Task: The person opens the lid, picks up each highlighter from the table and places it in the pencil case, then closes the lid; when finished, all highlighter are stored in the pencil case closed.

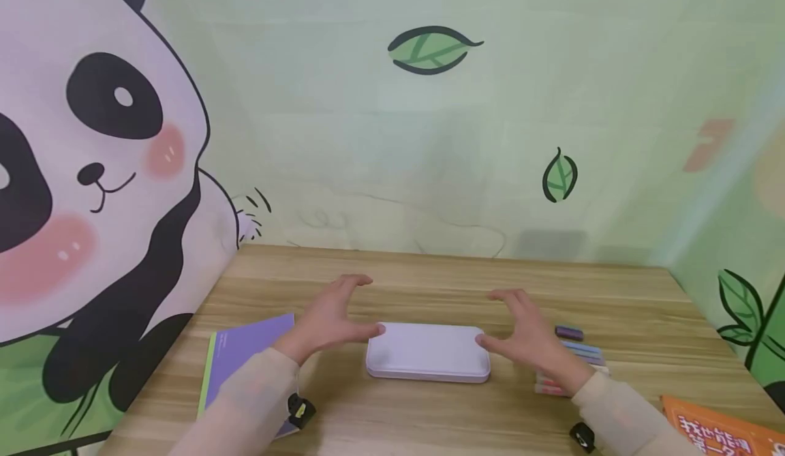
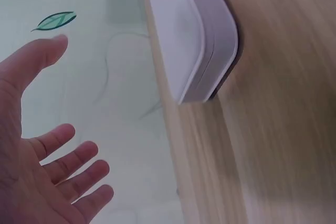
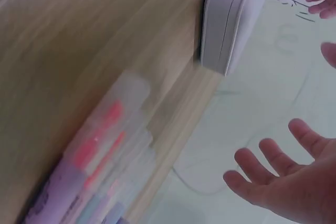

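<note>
A pale, flat pencil case [image 1: 428, 352] with rounded corners lies on the wooden table in the head view. A seam runs round the side of the case [image 2: 210, 40] in the left wrist view. At its left end is my left hand [image 1: 325, 321], fingers spread and thumb near the top corner. Mirroring it, my right hand [image 1: 529, 333] hovers by the right end with thumb and fingers apart. Both wrist views show air between the hands and the case; neither the left palm [image 2: 31, 182] nor the right palm [image 3: 310, 182] holds anything.
Right of the right hand lie several markers [image 1: 582, 352] and a small dark purple object [image 1: 569, 333]. A purple notebook [image 1: 245, 354] lies partly under the left forearm. An orange printed packet [image 1: 717, 425] is at the front right. Behind the table [image 1: 423, 415] stands a panda-printed wall.
</note>
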### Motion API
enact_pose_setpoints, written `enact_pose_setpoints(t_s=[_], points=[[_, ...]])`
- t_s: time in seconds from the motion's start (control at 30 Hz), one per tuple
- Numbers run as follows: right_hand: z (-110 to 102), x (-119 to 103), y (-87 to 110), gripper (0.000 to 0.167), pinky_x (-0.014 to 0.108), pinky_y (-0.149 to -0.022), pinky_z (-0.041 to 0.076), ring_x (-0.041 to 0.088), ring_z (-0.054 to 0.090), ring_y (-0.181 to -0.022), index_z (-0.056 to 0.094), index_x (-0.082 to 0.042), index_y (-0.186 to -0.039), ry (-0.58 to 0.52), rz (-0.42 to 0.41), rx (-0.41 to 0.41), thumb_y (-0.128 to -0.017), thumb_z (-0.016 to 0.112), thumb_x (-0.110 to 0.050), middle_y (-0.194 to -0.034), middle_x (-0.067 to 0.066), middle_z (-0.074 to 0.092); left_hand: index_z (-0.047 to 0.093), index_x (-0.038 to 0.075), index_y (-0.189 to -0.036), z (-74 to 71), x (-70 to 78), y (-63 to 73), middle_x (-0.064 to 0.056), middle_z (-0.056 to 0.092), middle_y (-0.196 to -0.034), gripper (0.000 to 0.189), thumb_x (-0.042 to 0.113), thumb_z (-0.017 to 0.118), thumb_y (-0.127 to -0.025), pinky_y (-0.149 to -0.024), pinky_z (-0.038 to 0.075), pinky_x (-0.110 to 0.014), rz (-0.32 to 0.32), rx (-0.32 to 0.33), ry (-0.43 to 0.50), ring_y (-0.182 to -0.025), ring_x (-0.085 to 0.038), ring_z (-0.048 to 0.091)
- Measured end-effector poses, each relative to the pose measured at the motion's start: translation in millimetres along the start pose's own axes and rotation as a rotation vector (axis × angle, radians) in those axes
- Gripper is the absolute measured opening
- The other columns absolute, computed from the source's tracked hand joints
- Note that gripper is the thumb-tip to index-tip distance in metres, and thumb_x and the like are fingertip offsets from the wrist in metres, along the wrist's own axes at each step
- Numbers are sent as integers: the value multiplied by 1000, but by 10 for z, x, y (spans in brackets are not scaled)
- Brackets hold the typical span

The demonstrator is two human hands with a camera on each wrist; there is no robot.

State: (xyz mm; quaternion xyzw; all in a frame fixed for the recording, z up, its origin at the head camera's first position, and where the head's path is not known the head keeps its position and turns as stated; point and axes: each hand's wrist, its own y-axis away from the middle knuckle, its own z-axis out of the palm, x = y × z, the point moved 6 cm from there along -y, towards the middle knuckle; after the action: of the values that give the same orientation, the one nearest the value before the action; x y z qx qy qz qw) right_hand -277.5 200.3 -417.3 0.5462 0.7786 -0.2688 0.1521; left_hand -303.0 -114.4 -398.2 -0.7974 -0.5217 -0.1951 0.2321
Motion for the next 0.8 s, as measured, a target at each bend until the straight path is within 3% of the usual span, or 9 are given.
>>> enact_pose_setpoints(t_s=[0.23,0.4,0.53,0.8], points=[[212,-83,-12,76,57,-96,43,39,50,-119,52,-8,-130,10,-81,-97,-71,82,-46,-128,16,52,47,14,-138,239,45,-32,-8,52,-139,91,51,84,-64,-103,41,-49,33,-116,-1,-127,-31,49],[365,-130,-3,80,57,-96,43,39,50,-117,53,-7,-130,36,-93,-175,-68,82,-48,-127,15,52,47,12,-138,413,64,-44,-8,52,-137,92,48,85,-63,-102,43,-47,104,-159,-28,-124,-30,51],[462,-156,-9,79,51,-94,45,33,52,-114,55,-9,-128,66,-144,-177,-65,84,-47,-123,12,54,47,10,-137,523,67,-47,-10,51,-137,91,43,87,-61,-103,42,-46,153,-191,-37,-124,-31,50],[557,-197,7,78,53,-99,41,32,47,-119,55,-11,-127,76,-182,-226,-62,87,-40,-128,11,51,45,11,-140,701,-28,-20,-16,49,-138,100,41,90,-56,-104,41,-49,147,-281,-69,-125,-33,50]])
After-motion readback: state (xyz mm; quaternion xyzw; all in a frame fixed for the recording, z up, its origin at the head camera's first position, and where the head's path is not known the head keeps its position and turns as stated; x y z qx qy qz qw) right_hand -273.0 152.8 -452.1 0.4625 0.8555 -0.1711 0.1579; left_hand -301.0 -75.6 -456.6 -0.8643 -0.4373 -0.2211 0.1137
